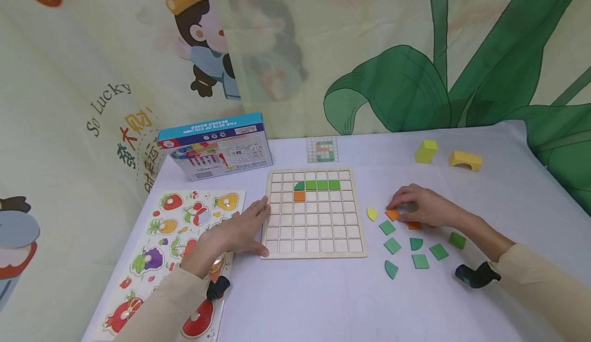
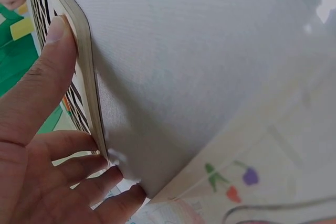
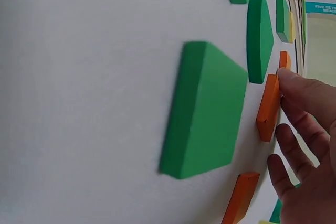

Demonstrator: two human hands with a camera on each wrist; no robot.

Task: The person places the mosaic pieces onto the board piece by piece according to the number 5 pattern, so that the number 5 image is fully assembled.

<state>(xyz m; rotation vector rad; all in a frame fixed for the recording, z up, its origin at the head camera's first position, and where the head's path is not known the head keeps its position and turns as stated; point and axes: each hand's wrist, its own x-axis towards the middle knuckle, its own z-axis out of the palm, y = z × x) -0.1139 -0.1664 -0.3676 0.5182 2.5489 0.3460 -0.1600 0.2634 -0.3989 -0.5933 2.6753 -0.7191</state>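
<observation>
Orange tile (image 1: 393, 214): my right hand (image 1: 422, 206) pinches it; I lift straight up, left hand (image 1: 231, 234) flat, steadying the board (image 1: 314, 252).

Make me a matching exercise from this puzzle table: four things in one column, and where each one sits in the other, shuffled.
Things
1. left hand
2. right hand
3. yellow arch block
4. blue box

Places
A. standing behind the fruit puzzle, at the table's far left
B. on the loose orange tiles, right of the board
C. flat against the left edge of the grid board
D. far right of the table, beside the yellow cube

Pairs: 1-C, 2-B, 3-D, 4-A
</observation>
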